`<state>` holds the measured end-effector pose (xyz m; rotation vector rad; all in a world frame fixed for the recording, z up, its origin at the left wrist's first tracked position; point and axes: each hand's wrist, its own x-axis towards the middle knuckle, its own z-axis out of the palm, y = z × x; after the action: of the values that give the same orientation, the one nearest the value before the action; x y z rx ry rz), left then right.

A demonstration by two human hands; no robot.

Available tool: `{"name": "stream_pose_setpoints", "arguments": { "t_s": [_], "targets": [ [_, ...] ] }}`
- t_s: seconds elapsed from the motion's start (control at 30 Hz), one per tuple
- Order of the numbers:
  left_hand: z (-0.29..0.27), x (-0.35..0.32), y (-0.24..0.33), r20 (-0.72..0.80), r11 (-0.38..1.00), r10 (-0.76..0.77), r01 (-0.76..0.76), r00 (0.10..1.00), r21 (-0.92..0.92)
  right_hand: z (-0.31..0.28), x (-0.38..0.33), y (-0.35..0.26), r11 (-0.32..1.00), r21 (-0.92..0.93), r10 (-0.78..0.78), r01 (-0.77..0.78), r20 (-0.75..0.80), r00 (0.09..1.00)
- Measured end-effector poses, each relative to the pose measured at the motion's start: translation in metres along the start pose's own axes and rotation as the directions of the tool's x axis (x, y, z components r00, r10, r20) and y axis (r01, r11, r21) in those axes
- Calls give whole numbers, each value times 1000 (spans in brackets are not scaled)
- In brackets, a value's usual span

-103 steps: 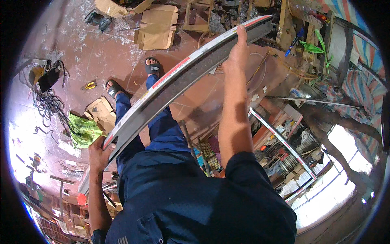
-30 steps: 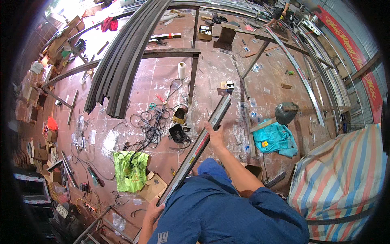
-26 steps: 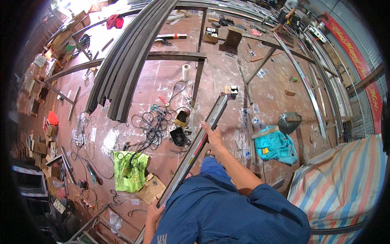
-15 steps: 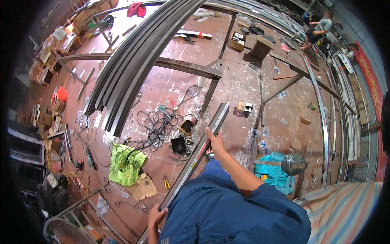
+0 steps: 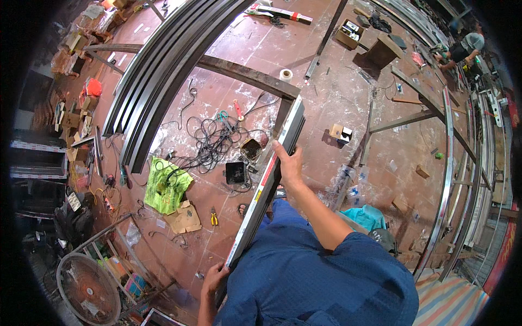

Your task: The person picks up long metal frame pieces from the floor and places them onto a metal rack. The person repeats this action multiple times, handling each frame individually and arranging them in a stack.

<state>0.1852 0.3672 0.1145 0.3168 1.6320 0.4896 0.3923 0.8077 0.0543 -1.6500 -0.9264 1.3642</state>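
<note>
A long metal profile [image 5: 263, 185], silver-faced with red and yellow label marks and dark along its other side, slants across in front of my body. My right hand [image 5: 290, 165] grips it toward the far end, thumb on the silver face and fingers round the dark side. Lower down, my left hand [image 5: 216, 278] is closed on the near part, close to my hip; some of its fingers are hidden. The far end of the profile overlaps the end of a rack beam [image 5: 247, 75] in the picture; contact cannot be told.
Several long dark profiles [image 5: 157, 87] rest on the rack at left. On the floor lie tangled cable [image 5: 204, 141], a black square container [image 5: 236, 173], a green bag [image 5: 163, 190] and yellow-handled pliers [image 5: 214, 218]. A round fan [image 5: 87, 288] stands lower left. Another person [image 5: 467, 46] crouches far right.
The profile has turned in my hands, showing a broader silver face, and its far end has shifted away from me. The view has swung, and the other person is bent lower.
</note>
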Motion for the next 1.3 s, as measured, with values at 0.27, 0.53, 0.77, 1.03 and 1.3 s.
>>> {"name": "stream_pose_setpoints", "arguments": {
  "t_s": [0.27,0.53,0.77,1.03,1.3],
  "targets": [
    [27,5,-14,-7,1000,1,-1,1000,-13,-7,8,-34,986,-153,-59,62,24,998],
    [45,-21,33,-8,999,-52,52,999,12,-25,39,-17,716,-438,-607,544,-5,795],
    [52,-23,20,-51,1000,6,-7,999,-26,-30,18,-189,119,-151,-820,981,542,183],
    [61,-23,37,-90,999,-29,26,996,-37,17,61,-126,-62,-463,80,884,881,467],
    [50,-10,4,-77,999,-50,50,996,3,-15,58,-88,573,-346,-762,743,109,639]
  ]
}}
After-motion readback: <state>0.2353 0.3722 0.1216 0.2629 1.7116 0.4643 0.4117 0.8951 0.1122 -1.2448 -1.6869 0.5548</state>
